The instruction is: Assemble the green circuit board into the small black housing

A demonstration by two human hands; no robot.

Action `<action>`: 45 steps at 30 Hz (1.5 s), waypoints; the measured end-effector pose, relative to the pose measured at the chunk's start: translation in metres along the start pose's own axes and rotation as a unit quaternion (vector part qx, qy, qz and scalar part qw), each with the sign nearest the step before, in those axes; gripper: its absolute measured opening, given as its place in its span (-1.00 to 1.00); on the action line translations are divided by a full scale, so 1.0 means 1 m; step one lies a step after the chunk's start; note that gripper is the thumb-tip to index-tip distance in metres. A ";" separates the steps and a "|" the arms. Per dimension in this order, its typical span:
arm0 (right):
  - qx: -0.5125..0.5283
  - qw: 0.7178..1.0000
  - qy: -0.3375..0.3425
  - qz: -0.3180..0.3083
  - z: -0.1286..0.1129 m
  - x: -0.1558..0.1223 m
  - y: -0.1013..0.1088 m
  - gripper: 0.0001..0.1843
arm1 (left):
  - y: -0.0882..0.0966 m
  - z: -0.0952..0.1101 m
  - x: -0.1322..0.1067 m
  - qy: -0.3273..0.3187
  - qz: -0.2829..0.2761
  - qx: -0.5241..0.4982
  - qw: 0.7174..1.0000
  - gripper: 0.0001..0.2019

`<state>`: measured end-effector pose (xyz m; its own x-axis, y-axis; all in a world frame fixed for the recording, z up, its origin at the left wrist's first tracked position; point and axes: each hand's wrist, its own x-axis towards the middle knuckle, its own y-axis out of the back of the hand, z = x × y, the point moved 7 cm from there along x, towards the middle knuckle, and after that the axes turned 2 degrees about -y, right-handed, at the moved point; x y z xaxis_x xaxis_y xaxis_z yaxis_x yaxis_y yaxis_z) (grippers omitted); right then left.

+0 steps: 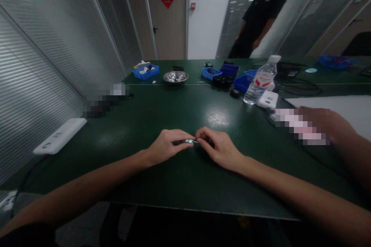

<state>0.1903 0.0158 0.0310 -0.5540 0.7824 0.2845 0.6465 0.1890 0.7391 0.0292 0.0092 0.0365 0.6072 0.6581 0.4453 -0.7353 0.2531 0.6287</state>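
Both my hands rest on the dark green table near its front edge. My left hand is closed in a pinch on a small dark and silver metal part. My right hand meets it from the right, fingertips pinched on the same part's right end. The part is too small to name. It sits just above the table top between the two hands.
A white power strip lies at the left edge. Farther back stand a steel bowl, blue bins, a water bottle and a white device. Another person's arm reaches in at right; a person in black stands behind.
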 end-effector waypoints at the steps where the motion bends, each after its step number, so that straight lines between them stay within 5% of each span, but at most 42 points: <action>1: -0.004 1.000 0.001 -0.004 0.000 0.000 0.000 -0.88 | 0.000 0.000 0.000 -0.005 -0.002 -0.003 1.000 -0.73; 21: 0.155 0.988 -0.023 0.013 -0.005 -0.002 -0.002 -0.89 | 0.004 0.007 0.001 0.030 0.046 -0.051 0.997 -0.78; 35: -0.025 1.000 -0.011 0.010 -0.004 -0.001 -0.005 -0.93 | -0.005 0.001 0.001 0.015 -0.023 0.005 1.000 -0.76; 45: 0.100 0.993 -0.052 0.014 -0.009 -0.003 -0.007 -0.95 | -0.008 0.006 0.001 -0.002 0.003 -0.003 1.000 -0.73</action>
<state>0.1825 0.0072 0.0300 -0.4831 0.8445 0.2310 0.7587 0.2721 0.5919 0.0381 0.0038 0.0357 0.6048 0.6561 0.4514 -0.7404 0.2544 0.6221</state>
